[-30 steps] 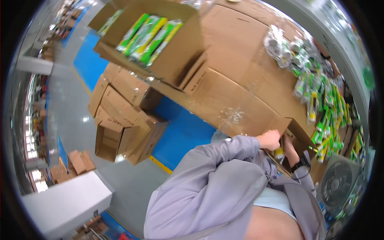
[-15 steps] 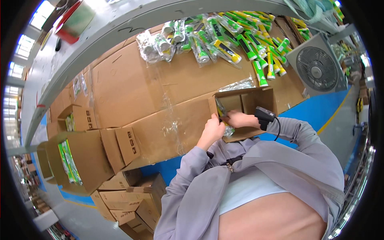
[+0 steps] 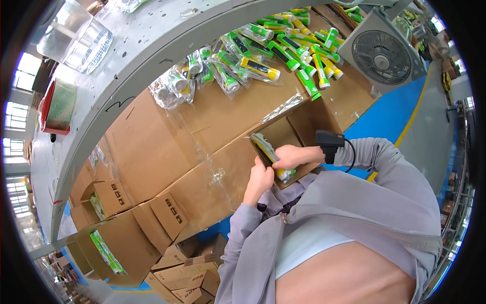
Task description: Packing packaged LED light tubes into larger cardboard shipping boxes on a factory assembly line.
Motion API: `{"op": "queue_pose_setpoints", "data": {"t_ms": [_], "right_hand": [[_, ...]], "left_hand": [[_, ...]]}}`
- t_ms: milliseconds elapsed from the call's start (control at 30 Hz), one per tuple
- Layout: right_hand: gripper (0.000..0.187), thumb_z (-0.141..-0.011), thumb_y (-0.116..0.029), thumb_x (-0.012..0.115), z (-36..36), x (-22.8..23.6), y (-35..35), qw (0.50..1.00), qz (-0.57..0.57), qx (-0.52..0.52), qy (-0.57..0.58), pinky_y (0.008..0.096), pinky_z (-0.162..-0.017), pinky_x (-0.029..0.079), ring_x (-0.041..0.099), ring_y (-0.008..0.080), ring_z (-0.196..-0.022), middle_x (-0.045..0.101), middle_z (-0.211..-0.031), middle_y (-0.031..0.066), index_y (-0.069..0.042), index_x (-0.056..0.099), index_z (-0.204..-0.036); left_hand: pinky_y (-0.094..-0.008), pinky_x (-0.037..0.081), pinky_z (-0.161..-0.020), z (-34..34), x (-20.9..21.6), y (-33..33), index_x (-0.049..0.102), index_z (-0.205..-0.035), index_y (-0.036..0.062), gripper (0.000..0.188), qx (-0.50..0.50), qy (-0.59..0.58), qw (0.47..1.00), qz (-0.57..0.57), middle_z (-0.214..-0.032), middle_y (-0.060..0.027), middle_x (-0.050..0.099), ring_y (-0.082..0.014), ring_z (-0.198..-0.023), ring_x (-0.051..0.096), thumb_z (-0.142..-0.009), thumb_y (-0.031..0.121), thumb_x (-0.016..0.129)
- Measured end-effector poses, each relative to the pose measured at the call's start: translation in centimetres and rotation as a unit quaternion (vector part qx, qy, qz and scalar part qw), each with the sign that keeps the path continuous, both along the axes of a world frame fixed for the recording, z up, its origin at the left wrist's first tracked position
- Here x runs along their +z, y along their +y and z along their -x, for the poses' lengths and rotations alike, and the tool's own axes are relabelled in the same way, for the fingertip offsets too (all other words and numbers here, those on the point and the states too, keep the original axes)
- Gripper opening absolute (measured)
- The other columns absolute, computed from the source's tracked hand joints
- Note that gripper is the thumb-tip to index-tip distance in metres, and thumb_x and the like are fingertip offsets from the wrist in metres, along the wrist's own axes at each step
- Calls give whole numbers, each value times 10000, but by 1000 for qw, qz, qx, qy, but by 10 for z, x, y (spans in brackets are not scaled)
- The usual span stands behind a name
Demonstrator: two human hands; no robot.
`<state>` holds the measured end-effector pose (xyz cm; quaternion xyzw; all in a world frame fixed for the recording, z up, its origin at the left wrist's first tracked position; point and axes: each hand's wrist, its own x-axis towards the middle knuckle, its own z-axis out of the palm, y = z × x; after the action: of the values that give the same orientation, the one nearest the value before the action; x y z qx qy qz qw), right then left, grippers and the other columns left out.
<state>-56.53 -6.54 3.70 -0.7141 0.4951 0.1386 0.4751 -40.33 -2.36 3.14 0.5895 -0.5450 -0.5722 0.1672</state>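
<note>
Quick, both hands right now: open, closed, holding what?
Left hand: curled at the box; grip cannot be told.
Right hand: in the box, on bagged items; grip cannot be told.

Printed carton flap (image 3: pixel 168 216), pen mark (image 3: pixel 120 103) on shelf (image 3: pixel 126 87)

this looks like a factory packing station: cardboard-covered workbench (image 3: pixel 152 154), heaped flashlights (image 3: pixel 284 55), open cartons (image 3: pixel 314 121), blue floor strip (image 3: pixel 400 104).

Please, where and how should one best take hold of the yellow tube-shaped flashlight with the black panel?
Probably around the middle: the yellow tube-shaped flashlight, in clear plastic, lies on its side, long and slim. Coming from the near side seems best, with flat brown cardboard before it and green flashlights behind.
</note>
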Motion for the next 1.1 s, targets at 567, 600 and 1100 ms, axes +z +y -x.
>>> {"op": "queue_pose_setpoints", "data": {"t_ms": [567, 600, 1100], "right_hand": [[267, -562, -151, 773, -20, -157, -23, 897, 169, 358, -197, 443, -745, 502, 607, 344, -826, 653, -816, 131, -58, 654, -783], [301, -599, -207, 746, -18, -152, -21, 906, 177, 353, -150, 431, -731, 498, 607, 343, -815, 653, -804, 131, -52, 641, -834], [304, -699, -270, 667, -31, -180, 20, 977, 84, 0, -195, 389, -721, 476, 604, 305, -797, 654, -829, 138, -52, 631, -907]], "left_hand": [[-339, 471, -798, -15, -20, -3, 462, -1163, -50, 433, -22, 47, 998, -23, -1023, -204, 588, -269, -944, 584, -744, 57, 482], [-339, 468, -807, -16, -31, -3, 456, -1166, -56, 439, -18, 73, 997, -19, -1035, -207, 584, -272, -953, 581, -742, 55, 481], [-434, 535, -581, -5, 26, -8, 380, -1121, -119, 398, -38, -17, 999, 21, -851, -332, 591, -398, -694, 639, -774, 72, 418]]}}
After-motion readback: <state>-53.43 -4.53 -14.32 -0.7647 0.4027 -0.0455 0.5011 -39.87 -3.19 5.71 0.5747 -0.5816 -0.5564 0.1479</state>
